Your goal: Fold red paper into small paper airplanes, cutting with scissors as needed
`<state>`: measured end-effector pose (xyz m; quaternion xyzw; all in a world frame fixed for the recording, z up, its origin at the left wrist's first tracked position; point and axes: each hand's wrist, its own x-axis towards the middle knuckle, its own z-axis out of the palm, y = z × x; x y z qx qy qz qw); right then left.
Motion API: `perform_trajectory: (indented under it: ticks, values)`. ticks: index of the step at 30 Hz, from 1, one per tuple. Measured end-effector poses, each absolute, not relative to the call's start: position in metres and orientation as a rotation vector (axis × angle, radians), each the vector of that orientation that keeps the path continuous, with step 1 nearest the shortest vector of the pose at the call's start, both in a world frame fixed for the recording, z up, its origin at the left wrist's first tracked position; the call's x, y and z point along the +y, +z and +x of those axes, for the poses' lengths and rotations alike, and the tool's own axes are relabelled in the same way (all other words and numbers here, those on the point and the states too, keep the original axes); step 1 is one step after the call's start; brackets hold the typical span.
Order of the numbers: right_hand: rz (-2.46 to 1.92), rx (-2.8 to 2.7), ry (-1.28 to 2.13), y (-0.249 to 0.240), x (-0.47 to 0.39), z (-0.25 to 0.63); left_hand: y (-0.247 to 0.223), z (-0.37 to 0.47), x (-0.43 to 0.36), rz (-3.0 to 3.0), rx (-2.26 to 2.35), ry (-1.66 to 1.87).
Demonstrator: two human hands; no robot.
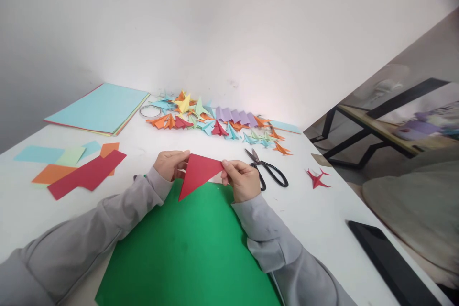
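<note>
A red paper triangle (199,172) is held up between my two hands, over the far edge of a large green sheet (186,248). My left hand (170,164) pinches its upper left corner, with some fingers behind the paper. At the right corner, my right hand (243,179) grips the paper between thumb and fingers. The triangle's lowest point hangs down at the left. Just right of my right hand lie black-handled scissors (268,167), their blades slightly apart.
Folded paper figures (219,129) in several colours line the back by the wall. Coloured strips (88,174) and stacked sheets (100,107) lie left. A red folded figure (317,180) and a black flat device (390,263) are at right.
</note>
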<state>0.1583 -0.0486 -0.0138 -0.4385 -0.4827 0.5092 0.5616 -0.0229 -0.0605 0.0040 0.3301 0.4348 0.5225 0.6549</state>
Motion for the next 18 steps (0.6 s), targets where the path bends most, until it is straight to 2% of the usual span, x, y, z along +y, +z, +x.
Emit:
perform_trajectory:
  ticks: [5, 18]
  values:
    - [-1.018, -0.986, 1.297, -0.0148, -0.0464, 0.1579, 0.0057, -0.0227, -0.0617, 0.687, 0.83, 1.041]
    - [-1.013, -0.889, 1.342, -0.0143, -0.0459, 0.1556, 0.0042, -0.017, -0.0638, 0.717, 0.808, 1.038]
